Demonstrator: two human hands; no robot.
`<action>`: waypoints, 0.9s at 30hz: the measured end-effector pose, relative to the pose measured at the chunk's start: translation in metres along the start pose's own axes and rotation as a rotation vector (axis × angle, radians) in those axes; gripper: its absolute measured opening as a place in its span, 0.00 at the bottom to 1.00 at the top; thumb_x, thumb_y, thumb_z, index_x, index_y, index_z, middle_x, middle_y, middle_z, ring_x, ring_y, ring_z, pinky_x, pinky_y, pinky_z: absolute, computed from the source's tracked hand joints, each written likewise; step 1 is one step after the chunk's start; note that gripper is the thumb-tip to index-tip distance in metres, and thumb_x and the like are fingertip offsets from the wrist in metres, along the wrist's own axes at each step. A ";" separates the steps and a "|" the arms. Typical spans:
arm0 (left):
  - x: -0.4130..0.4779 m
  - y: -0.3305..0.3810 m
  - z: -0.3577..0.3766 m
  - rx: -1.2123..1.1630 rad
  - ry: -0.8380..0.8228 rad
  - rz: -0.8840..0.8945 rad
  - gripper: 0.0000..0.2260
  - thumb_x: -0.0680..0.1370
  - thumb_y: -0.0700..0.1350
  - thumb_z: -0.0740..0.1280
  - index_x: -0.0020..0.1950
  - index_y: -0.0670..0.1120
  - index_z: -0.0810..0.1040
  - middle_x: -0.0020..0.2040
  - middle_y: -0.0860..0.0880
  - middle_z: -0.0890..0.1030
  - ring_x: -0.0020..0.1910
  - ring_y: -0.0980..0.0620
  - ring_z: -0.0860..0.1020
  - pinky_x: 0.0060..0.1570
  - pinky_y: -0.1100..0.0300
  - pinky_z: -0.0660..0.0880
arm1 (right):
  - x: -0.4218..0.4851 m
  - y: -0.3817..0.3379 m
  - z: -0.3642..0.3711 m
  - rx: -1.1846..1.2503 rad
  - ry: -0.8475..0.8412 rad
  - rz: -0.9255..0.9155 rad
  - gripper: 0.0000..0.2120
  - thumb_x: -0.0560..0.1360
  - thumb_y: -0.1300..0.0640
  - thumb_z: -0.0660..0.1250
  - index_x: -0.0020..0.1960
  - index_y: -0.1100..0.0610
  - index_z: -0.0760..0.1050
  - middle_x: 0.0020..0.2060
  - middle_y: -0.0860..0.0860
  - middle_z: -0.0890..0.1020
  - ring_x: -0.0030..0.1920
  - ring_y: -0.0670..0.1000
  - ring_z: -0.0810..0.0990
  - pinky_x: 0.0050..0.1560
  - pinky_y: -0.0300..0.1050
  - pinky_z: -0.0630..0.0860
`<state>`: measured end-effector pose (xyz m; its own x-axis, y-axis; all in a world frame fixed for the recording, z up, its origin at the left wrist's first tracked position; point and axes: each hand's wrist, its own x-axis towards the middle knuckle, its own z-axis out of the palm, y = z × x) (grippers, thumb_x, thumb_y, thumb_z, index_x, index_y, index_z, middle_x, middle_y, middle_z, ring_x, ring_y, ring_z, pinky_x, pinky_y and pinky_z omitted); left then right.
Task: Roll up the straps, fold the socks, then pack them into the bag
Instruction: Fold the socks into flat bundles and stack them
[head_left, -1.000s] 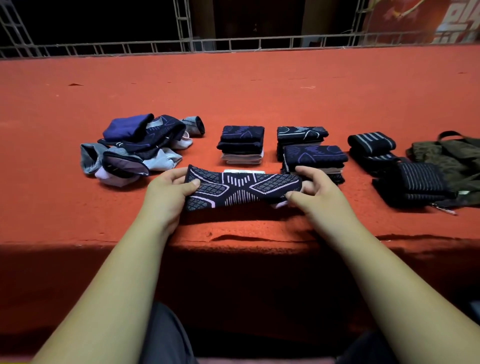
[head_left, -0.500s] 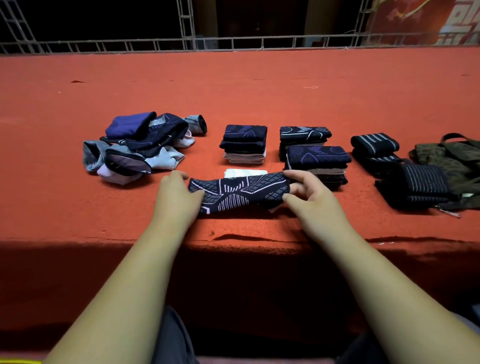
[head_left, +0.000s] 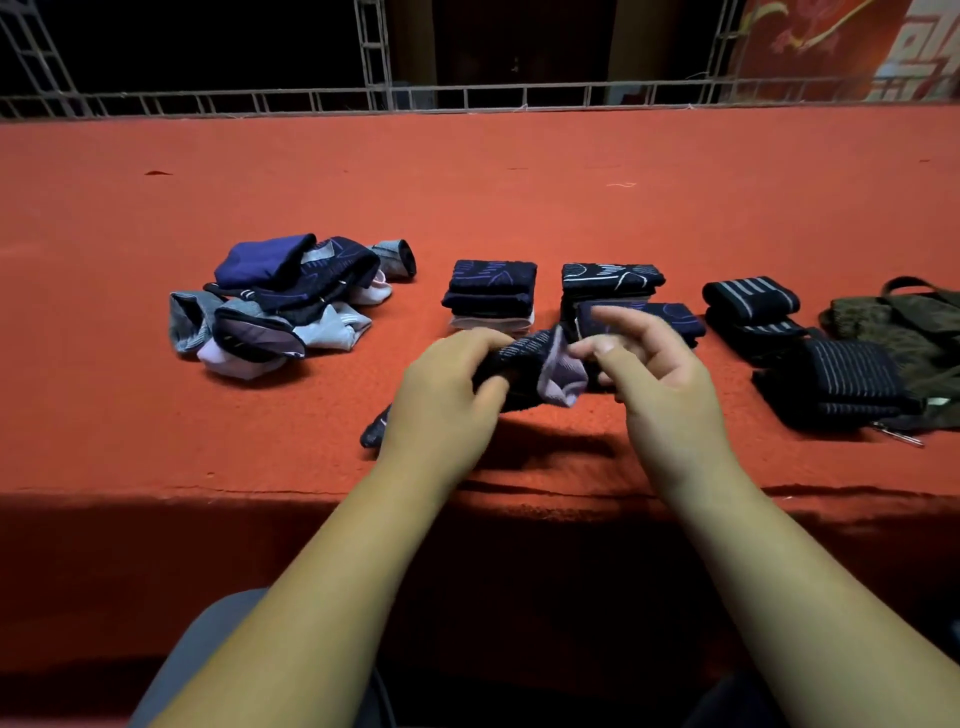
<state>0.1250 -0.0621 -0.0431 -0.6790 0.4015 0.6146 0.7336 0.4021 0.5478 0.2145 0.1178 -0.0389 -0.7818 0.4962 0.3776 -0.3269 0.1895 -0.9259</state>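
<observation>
Bag (head_left: 904, 327): olive, slumped flat at the far right of the red surface (head_left: 467, 197). Its mouth is not visible, so I cannot tell what it holds. The rolled straps (head_left: 750, 299) (dark, pale stripes) lie outside it, just to its left. The nearest roll touches the bag's edge.

Sock (head_left: 524, 358): front centre of the surface, near the front edge, just in front of the folded sock stacks (head_left: 491, 296). Its long axis runs diagonally. The dark patterned end points near-left and pokes out under the left hand (head_left: 447, 400). The pale lavender end points far-right and is lifted off the surface.

Left hand: fingers curled round the sock's dark middle, gripping it.

Right hand (head_left: 665, 379): fingers loosely curled, thumb tip at the pale end. With the motion blur I cannot tell whether it pinches or merely touches.

Unfolded sock pile (head_left: 291, 306): well apart, to the left.
</observation>
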 end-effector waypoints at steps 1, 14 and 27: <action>0.002 0.003 -0.003 -0.057 0.030 -0.051 0.13 0.75 0.37 0.69 0.55 0.51 0.83 0.50 0.58 0.84 0.51 0.57 0.80 0.55 0.58 0.76 | 0.001 0.000 -0.002 -0.043 0.020 -0.019 0.13 0.83 0.56 0.69 0.66 0.53 0.80 0.53 0.47 0.87 0.53 0.43 0.84 0.57 0.41 0.79; 0.011 0.028 -0.023 -0.900 -0.145 -0.377 0.21 0.83 0.36 0.69 0.72 0.57 0.76 0.52 0.39 0.87 0.47 0.45 0.85 0.45 0.53 0.81 | -0.004 -0.009 0.000 0.277 -0.065 0.108 0.09 0.82 0.58 0.69 0.53 0.62 0.86 0.50 0.60 0.88 0.50 0.56 0.85 0.57 0.53 0.79; 0.012 0.001 -0.014 -1.035 -0.135 -0.738 0.09 0.83 0.47 0.69 0.47 0.47 0.86 0.43 0.46 0.85 0.38 0.51 0.80 0.40 0.56 0.74 | -0.005 -0.006 -0.006 0.035 -0.140 0.149 0.18 0.83 0.47 0.71 0.46 0.63 0.81 0.38 0.55 0.83 0.40 0.52 0.78 0.44 0.48 0.74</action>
<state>0.1176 -0.0686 -0.0268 -0.8853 0.4621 -0.0516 -0.1793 -0.2369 0.9548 0.2228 0.1192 -0.0356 -0.8882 0.3936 0.2369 -0.2182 0.0923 -0.9715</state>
